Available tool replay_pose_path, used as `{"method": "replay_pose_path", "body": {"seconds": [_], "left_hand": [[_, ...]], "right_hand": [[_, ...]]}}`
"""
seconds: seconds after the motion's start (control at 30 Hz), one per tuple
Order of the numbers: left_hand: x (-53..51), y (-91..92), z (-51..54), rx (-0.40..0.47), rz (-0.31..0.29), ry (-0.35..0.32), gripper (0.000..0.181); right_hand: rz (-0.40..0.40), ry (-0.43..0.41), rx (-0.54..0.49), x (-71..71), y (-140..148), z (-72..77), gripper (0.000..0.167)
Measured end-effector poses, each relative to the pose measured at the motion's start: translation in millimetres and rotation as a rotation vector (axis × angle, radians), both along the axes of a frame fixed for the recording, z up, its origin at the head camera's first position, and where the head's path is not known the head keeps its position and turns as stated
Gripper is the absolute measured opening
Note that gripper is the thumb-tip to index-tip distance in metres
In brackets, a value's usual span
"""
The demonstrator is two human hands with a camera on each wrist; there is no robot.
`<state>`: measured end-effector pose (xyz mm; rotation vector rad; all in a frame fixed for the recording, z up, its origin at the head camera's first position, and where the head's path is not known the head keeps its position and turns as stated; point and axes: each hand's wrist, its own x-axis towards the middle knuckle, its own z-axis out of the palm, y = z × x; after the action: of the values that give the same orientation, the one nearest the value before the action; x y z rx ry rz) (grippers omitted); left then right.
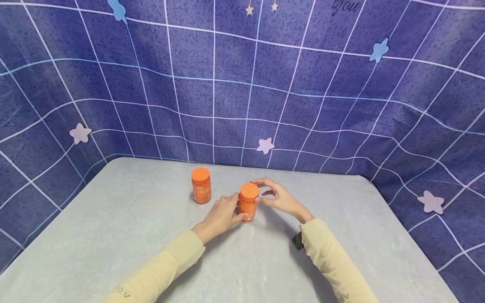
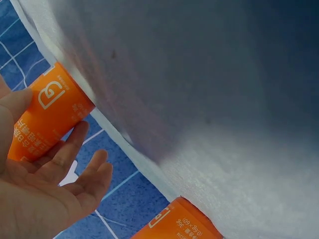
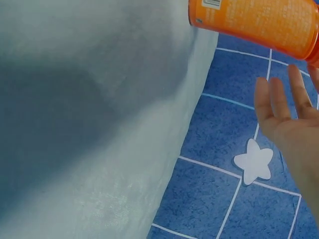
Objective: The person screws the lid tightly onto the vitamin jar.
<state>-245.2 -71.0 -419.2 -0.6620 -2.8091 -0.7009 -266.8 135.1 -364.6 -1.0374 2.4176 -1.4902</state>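
Note:
In the head view, an orange bottle [image 1: 248, 209] with an orange lid [image 1: 249, 191] stands upright near the middle of the table. My left hand [image 1: 221, 213] grips its body from the left, thumb on the near side; the left wrist view shows the bottle's printed label [image 2: 50, 112] between thumb and fingers. From the right, my right hand [image 1: 282, 200] has its thumb and index finger at opposite edges of the lid. The right wrist view shows its other fingers [image 3: 279, 99] extended below the bottle; the lid lies outside that view.
A second orange bottle [image 1: 201, 186], closed with an orange lid, stands to the left. The grey table [image 1: 113, 219] ends against a blue grid-patterned cloth [image 1: 235, 101] with star shapes. By the right sleeve is a small dark object [image 1: 297, 241].

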Motion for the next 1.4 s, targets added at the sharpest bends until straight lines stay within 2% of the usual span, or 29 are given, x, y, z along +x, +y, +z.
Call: {"method": "replay_pose_path", "body": {"seconds": [0.33,0.67,0.87,1.0,1.4], "left_hand": [[0.6,0.1,-0.5,0.000,-0.002,0.010,0.050],[0.7,-0.1,-1.9,0.007,-0.002,0.035,0.047],[-0.3,0.1,-2.7,0.007,-0.007,0.042,0.047],[-0.8,0.2,-2.4,0.011,-0.008,0.041,0.047],[-0.7,-0.1,-1.6,0.015,-0.011,0.035,0.047]], "right_hand": [[0.027,-0.004,-0.002,-2.3,1,-2.3,0.047],[-0.139,0.035,-0.054,10.8,-9,-6.1,0.045],[-0.186,0.051,-0.082,13.8,-12,-9.5,0.043],[-0.170,0.047,-0.077,12.6,-12,-9.7,0.044],[-0.023,-0.013,-0.029,0.8,-2,-3.7,0.051]]}}
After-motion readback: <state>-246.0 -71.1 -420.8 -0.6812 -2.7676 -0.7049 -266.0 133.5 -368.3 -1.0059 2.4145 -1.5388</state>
